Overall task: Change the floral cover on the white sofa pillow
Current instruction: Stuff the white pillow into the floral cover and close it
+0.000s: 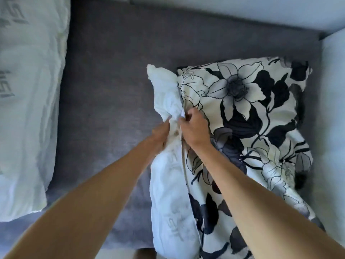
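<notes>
Two bare forearms ran up from the bottom edge of the frame and met a little below its centre, where both hands worked at the open side of the floral cover (242,113). The right hand (194,128) had its fingers curled into the cover's edge, pinching the printed cloth; the left hand (161,134) was blurred, but its fingers appeared bunched into the white pillow (168,184) at the same seam, gripping its cloth. The pillow lay in the lower middle of the frame, on the grey sofa seat (104,101), with a long strip of it showing along the cover's left edge from a crumpled corner above the hands down to the bottom edge; the rest sat inside the cover, which spread to the right. So the job looked partly done at most: whether the pillow was coming out or going in could not be told, and the opening was not closed. The cover was smooth woven cotton, cream with bold black and grey lilies, lying slack and creased. The pillow was soft, wrinkled and puffy, with faint grey lettering. A second white pillow (28,101) with similar lettering lay at the left edge, and pale upholstery (332,118) ran along the top and right.
</notes>
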